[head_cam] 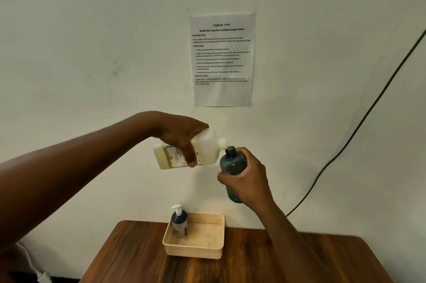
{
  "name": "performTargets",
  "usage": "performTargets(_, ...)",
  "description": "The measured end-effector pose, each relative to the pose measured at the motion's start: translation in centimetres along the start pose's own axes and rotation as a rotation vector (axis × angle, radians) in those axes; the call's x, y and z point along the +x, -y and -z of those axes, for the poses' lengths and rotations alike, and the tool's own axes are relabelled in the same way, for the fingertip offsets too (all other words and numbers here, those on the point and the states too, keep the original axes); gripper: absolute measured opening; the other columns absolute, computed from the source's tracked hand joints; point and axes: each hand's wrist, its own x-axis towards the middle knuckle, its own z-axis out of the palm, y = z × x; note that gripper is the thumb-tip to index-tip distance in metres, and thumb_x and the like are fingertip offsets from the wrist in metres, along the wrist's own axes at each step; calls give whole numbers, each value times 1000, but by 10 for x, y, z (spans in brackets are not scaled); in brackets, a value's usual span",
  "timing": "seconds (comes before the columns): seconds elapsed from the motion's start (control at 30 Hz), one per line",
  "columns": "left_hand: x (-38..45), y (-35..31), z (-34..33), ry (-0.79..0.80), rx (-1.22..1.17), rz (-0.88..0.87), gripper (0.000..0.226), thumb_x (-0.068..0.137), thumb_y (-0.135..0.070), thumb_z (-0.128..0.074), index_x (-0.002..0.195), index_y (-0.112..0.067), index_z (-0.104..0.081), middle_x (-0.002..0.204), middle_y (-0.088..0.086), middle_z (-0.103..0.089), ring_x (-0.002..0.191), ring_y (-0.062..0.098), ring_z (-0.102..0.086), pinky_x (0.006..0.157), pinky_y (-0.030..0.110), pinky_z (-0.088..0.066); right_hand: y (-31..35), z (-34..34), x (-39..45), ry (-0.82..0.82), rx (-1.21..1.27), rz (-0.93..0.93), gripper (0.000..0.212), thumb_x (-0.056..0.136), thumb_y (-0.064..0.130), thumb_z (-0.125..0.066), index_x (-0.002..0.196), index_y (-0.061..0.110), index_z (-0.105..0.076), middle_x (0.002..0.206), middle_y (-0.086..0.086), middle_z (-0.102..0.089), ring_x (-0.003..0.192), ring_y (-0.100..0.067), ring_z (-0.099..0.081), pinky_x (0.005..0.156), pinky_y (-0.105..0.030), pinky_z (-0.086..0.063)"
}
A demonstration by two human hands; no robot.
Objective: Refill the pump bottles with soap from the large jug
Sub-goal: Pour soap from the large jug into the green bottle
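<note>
Left hand [184, 142] wraps the milky rectangular plastic soap jug [207, 151], tipped near-horizontal, spout at 9 o'clock of the mouth of the dark teal translucent pump bottle [231, 167], gripped mid-body by the right hand [247, 178]. Both are held above the surface. Jug probably heavy and slick; hold it mid-body.

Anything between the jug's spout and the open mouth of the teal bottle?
Nothing visible. The soap jug, gripped tilted in the left hand, has its spout right at the uncapped neck of the teal bottle, gripped in the right hand. No pump head or cap covers the neck.
</note>
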Motion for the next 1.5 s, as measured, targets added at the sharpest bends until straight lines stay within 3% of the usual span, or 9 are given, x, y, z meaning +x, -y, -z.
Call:
performTargets(0.13,0,-3,7,21,58,23,57,74,-29,-93,116,-24,-54,106,-5,-69,93,9,-69,61,12,-53,3,-2,0,8,3,2,64,51,50,-77,100,72,-42,94,52,-49,96,23,-48,52,4,-38)
performTargets(0.37,0,-7,15,53,127,36,59,72,-30,-93,117,-26,-55,108,-3,-71,99,17,-72,73,24,-60,4,-2,1,5,-12,10,63,48,56,-73,100,72,-41,96,52,-48,97,24,-46,53,5,-37)
performTargets(0.57,-2,-14,20,82,170,48,58,71,-29,-94,114,-27,-56,106,-5,-71,98,16,-71,71,24,-58,0,-4,1,-1,-23,-12,54,53,49,-77,99,56,-50,89,36,-57,91,10,-57,53,1,-40)
performTargets(0.87,-5,-21,26,97,190,52,54,73,-26,-93,108,-33,-53,102,-7,-68,94,13,-69,68,22,-54,2,-3,1,3,-25,3,53,51,51,-76,98,53,-51,88,39,-57,94,20,-51,55,4,-39)
performTargets(1.0,-5,-22,26,108,196,49,57,73,-25,-93,115,-29,-54,107,-3,-69,101,19,-69,75,27,-58,1,-3,0,1,-34,0,52,54,49,-78,98,52,-50,90,34,-58,90,9,-58,56,2,-41)
performTargets(1.17,-8,-25,29,117,197,50,53,72,-25,-93,103,-36,-52,104,-5,-69,99,18,-69,73,27,-56,5,-3,-2,9,-17,38,53,55,48,-77,98,60,-49,97,47,-53,97,20,-50,58,4,-39)
performTargets(1.27,-9,-26,30,117,202,54,51,72,-25,-93,98,-37,-51,101,-7,-68,95,15,-68,70,25,-54,6,-3,-2,5,-10,41,54,55,48,-77,99,60,-49,97,45,-53,96,20,-50,57,3,-40)
performTargets(1.5,-11,-30,33,118,234,68,56,72,-25,-93,110,-30,-54,107,-1,-70,102,21,-70,71,27,-55,10,-4,-3,-8,-5,59,61,53,51,-76,100,71,-43,96,51,-50,97,23,-47,57,5,-37)
